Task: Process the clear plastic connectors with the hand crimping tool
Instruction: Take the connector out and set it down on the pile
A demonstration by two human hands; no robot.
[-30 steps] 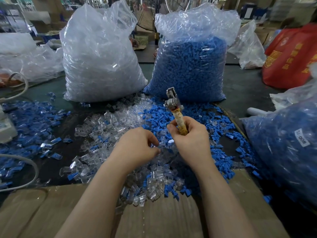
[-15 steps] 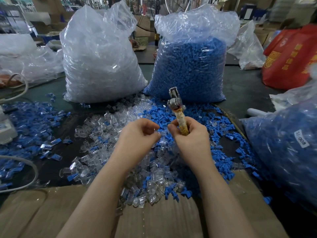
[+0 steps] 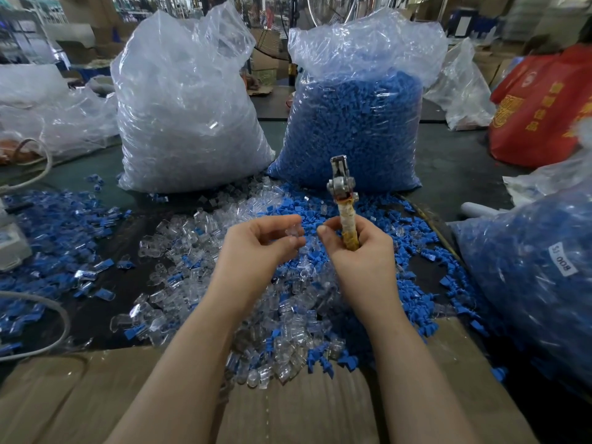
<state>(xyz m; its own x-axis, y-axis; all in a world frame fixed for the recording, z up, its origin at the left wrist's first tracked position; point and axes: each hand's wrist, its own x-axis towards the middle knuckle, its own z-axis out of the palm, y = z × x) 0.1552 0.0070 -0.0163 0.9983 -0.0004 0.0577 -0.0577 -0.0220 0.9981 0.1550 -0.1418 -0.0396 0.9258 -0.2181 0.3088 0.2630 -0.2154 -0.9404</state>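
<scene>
My right hand (image 3: 358,251) grips the hand crimping tool (image 3: 342,200) by its tape-wrapped handle, holding it upright with the metal jaws at the top. My left hand (image 3: 259,248) is raised beside it and pinches one clear plastic connector (image 3: 293,232) between thumb and fingertips, a short gap left of the tool handle. Below both hands lies a loose pile of clear connectors (image 3: 282,318) mixed with blue plastic pieces (image 3: 413,283) on the dark table.
A large bag of clear parts (image 3: 185,116) and a large bag of blue parts (image 3: 355,129) stand at the back. Another blue-filled bag (image 3: 531,277) sits at right, a red bag (image 3: 541,107) beyond it. Cardboard (image 3: 288,405) covers the near edge; cables (image 3: 48,315) lie at left.
My left hand has lifted out of the pile with a clear connector and moved up toward the tool. My right hand holds the tool in nearly the same place.
</scene>
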